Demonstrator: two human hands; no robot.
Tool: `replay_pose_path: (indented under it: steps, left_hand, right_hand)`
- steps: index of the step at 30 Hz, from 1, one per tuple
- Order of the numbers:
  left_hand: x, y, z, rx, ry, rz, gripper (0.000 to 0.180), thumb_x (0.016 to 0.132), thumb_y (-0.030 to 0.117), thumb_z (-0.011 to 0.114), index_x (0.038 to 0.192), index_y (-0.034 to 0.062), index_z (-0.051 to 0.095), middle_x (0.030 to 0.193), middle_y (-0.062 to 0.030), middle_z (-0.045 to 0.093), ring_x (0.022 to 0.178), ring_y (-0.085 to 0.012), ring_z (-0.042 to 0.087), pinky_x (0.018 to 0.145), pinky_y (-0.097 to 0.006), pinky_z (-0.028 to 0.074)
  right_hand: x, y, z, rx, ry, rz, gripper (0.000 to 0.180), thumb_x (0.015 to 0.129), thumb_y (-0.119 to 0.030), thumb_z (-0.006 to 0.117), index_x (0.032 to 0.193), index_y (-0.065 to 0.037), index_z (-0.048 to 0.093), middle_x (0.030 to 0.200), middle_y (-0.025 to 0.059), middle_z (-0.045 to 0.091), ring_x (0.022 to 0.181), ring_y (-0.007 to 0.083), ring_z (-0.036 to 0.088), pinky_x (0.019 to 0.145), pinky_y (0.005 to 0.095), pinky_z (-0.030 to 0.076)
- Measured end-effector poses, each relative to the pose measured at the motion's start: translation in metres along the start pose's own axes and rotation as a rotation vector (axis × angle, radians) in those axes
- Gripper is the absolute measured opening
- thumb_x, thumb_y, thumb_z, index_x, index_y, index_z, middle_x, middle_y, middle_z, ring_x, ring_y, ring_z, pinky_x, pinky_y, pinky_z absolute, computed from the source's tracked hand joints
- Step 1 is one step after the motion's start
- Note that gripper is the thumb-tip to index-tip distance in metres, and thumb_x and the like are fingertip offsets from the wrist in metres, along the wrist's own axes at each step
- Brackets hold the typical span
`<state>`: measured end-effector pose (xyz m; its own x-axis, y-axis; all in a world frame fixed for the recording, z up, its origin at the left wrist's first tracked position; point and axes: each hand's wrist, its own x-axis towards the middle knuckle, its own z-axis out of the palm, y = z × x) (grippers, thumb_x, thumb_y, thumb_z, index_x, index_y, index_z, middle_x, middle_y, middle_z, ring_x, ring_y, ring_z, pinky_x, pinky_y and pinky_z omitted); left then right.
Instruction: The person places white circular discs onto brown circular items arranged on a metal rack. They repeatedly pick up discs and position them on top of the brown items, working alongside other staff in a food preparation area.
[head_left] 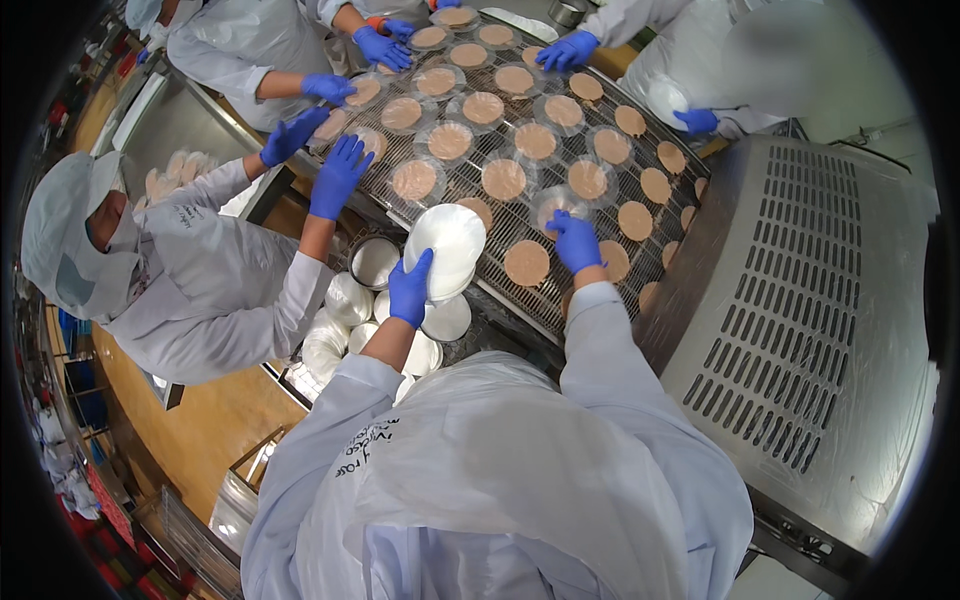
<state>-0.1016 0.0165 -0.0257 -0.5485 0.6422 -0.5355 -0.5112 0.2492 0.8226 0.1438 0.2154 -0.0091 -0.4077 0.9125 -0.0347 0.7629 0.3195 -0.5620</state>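
My left hand (pixel 410 288), in a blue glove, grips a stack of round white film sheets (pixel 446 238) by its lower edge, over the near left side of the mesh conveyor belt (pixel 503 228). Over the belt, my right hand (pixel 577 243), gloved the same way, has its fingertips closed on one clear round film sheet (pixel 548 206), which lies against a flat round patty. Just below my right hand is a bare patty (pixel 526 263). Many patties toward the far and left parts of the belt carry clear round sheets; those at the right are bare.
Piles of round film sheets (pixel 343 310) and a metal ring-shaped container (pixel 374 262) stand below my left hand. A slotted steel housing (pixel 790 310) flanks the belt's right. Co-workers in white coats (pixel 225 270) reach over the belt from left and far sides; one holds sheets (pixel 667 101).
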Motion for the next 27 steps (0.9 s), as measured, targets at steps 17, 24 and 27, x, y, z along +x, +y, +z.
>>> replay_pose_path:
  steps: [17, 24, 27]
  left_hand:
    - [-0.017, -0.028, 0.038, 0.197, -0.247, 0.043, 0.043, 0.081, 0.024, 0.069, 0.109, -0.006, 0.058, 0.097, -0.0123, 0.065, 0.082, -0.017, 0.062, 0.073, -0.029, 0.05]
    - [-0.035, -0.054, 0.025, 0.203, -0.281, -0.004, 0.041, 0.081, 0.024, 0.069, 0.108, -0.0054, 0.059, 0.095, -0.011, 0.065, 0.081, -0.0155, 0.061, 0.074, -0.028, 0.049]
    - [-0.037, -0.057, 0.015, 0.202, -0.288, -0.097, 0.047, 0.083, 0.027, 0.066, 0.116, -0.0049, 0.054, 0.105, -0.0129, 0.062, 0.092, -0.0182, 0.06, 0.081, -0.029, 0.048]
  right_hand:
    - [-0.066, -0.033, 0.008, 0.733, 0.067, 0.109, 0.028, 0.081, -0.02, 0.06, 0.101, -0.002, 0.062, 0.09, 0.0197, 0.064, 0.087, 0.0333, 0.062, 0.079, 0.0379, 0.048]
    - [-0.087, -0.031, 0.015, 0.467, -0.042, 0.167, 0.022, 0.083, -0.013, 0.059, 0.099, 0.0, 0.062, 0.086, 0.0129, 0.066, 0.083, 0.017, 0.061, 0.073, 0.0307, 0.047]
    - [-0.065, -0.007, -0.006, 0.427, -0.066, 0.247, 0.025, 0.082, -0.006, 0.054, 0.105, -0.001, 0.062, 0.094, 0.0131, 0.065, 0.087, 0.0176, 0.061, 0.077, 0.0307, 0.047]
